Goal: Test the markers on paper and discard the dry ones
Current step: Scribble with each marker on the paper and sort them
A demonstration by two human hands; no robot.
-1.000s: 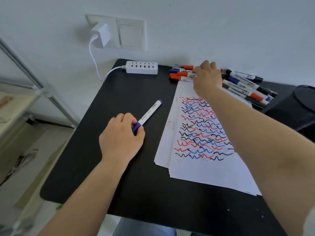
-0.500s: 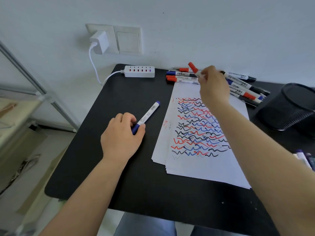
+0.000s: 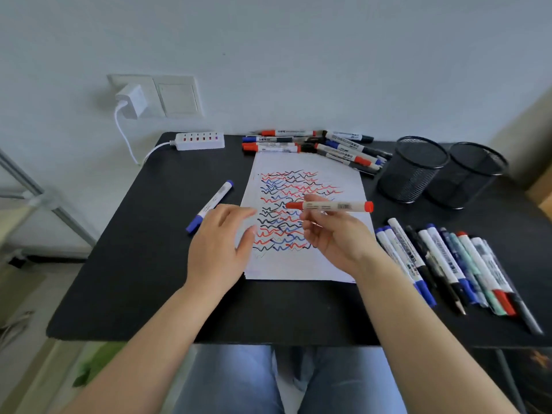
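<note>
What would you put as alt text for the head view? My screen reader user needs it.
A person's right hand holds a capped red marker level above a sheet of paper covered in red, blue and black squiggles, while the left hand reaches open toward it. More markers and two mesh pen cups sit on the black table.

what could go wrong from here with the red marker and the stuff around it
1. The right hand holds the red marker by its fingertips above the paper; when the open left hand pulls the cap, it may slip and streak the sheet.
2. The blue marker lies loose left of the paper and might roll off the table.
3. Tested and untested piles look alike, so markers may get mixed up.
</note>
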